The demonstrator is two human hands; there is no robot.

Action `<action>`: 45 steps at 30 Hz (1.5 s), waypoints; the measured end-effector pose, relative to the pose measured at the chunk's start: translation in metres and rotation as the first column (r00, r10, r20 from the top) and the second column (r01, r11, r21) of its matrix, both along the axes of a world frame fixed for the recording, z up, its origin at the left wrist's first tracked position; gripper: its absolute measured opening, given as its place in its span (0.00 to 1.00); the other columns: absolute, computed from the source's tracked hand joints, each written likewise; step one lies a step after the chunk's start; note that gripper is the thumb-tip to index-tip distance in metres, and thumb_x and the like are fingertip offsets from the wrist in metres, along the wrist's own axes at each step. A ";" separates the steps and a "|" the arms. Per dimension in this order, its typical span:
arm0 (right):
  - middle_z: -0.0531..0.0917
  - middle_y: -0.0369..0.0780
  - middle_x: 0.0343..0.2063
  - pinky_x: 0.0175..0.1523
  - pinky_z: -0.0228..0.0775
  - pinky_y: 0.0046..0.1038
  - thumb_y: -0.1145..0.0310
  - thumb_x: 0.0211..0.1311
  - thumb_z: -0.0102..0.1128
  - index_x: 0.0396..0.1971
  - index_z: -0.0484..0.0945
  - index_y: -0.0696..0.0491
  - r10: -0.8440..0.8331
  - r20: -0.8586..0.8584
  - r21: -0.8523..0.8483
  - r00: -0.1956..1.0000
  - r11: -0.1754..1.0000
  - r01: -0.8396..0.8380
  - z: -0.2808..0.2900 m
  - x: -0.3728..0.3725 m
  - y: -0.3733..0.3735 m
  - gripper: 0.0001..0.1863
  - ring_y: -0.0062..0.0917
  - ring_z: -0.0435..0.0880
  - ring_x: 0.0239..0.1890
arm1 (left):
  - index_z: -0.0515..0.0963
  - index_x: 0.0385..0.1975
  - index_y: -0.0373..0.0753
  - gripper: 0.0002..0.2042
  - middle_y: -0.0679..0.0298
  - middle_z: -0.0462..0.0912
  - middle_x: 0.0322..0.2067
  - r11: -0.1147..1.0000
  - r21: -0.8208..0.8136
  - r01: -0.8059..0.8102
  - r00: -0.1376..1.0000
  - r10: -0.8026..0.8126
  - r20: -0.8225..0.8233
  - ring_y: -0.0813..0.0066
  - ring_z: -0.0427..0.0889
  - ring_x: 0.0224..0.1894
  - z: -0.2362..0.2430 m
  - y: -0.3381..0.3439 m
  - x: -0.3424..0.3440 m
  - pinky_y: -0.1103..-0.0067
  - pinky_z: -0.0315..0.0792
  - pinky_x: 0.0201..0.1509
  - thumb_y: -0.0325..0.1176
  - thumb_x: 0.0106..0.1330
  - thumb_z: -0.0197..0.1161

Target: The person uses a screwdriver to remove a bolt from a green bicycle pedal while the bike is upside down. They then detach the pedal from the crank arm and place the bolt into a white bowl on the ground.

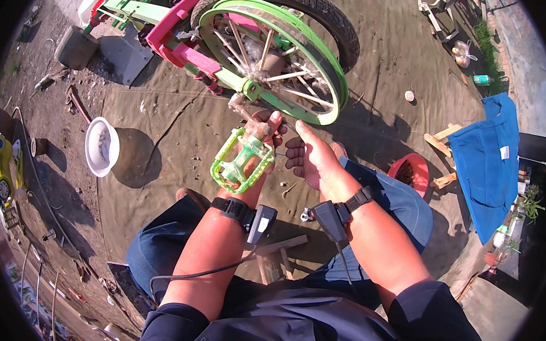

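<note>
My left hand [269, 126] grips the crank arm [254, 120] of a translucent green pedal [241, 161], below the green hub of a bicycle wheel [272, 77]; the crank looks dirty or greasy. My right hand [314, 157] is just right of the pedal, fingers curled round something thin, apparently a small metal tool [280, 154], mostly hidden. The wheel has a bright green rim, pale spokes and a black tyre [341, 31], and is attached to a pink and green frame [180, 46].
A white basin [101, 147] lies left, near a yellow toy car [7, 170]. Right are a red bowl [418, 160] of small parts, blue cloth [481, 183] on a wooden stool, and bottles. A wooden piece [284, 243] lies between my legs on the brown ground sheet [152, 100].
</note>
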State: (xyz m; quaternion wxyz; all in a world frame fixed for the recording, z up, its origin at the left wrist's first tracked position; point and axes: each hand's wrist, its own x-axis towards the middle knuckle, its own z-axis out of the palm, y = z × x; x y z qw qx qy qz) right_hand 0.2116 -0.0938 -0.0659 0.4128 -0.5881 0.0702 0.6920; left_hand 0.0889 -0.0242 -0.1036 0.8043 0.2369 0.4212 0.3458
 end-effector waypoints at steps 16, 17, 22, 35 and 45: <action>0.77 0.32 0.20 0.22 0.61 0.17 0.42 0.61 0.62 0.32 0.76 0.52 -0.031 0.041 0.002 0.999 1.000 0.031 0.013 0.008 -0.001 0.25 0.17 0.74 0.18 | 0.76 0.38 0.39 0.12 0.71 0.76 0.30 0.999 -0.002 -0.040 0.998 0.040 0.049 0.83 0.74 0.32 0.005 -0.001 0.001 0.84 0.67 0.35 0.39 0.64 0.67; 0.77 0.32 0.20 0.22 0.60 0.17 0.44 0.61 0.62 0.32 0.76 0.52 -0.033 0.102 0.028 0.994 0.999 0.030 0.016 0.007 0.000 0.24 0.17 0.74 0.18 | 0.76 0.38 0.40 0.12 0.71 0.76 0.30 0.999 -0.005 -0.032 0.998 0.032 0.055 0.82 0.74 0.32 0.004 -0.001 0.001 0.84 0.67 0.35 0.39 0.64 0.67; 0.77 0.32 0.19 0.21 0.62 0.19 0.51 0.64 0.63 0.31 0.76 0.53 0.012 0.438 0.170 0.899 0.981 -0.096 0.012 0.004 0.002 0.18 0.18 0.75 0.17 | 0.76 0.38 0.41 0.10 0.71 0.77 0.30 0.998 -0.054 -0.044 0.993 0.049 0.111 0.82 0.75 0.32 0.001 -0.002 0.003 0.85 0.68 0.34 0.38 0.65 0.66; 0.80 0.36 0.20 0.25 0.70 0.23 0.49 0.68 0.56 0.29 0.77 0.54 0.009 0.814 0.255 0.581 0.893 -0.371 0.015 0.008 -0.004 0.21 0.22 0.79 0.19 | 0.76 0.40 0.42 0.09 0.70 0.80 0.35 0.998 -0.047 -0.050 0.989 0.056 0.136 0.82 0.76 0.35 -0.001 -0.004 0.004 0.85 0.68 0.35 0.38 0.67 0.64; 0.78 0.33 0.21 0.24 0.67 0.17 0.42 0.66 0.54 0.32 0.77 0.54 -0.110 -0.276 0.115 0.955 0.983 0.146 0.020 0.021 -0.006 0.26 0.19 0.76 0.19 | 0.76 0.41 0.41 0.10 0.69 0.80 0.36 0.997 -0.056 -0.052 0.984 0.060 0.165 0.82 0.76 0.35 0.005 -0.004 0.004 0.85 0.68 0.34 0.38 0.67 0.64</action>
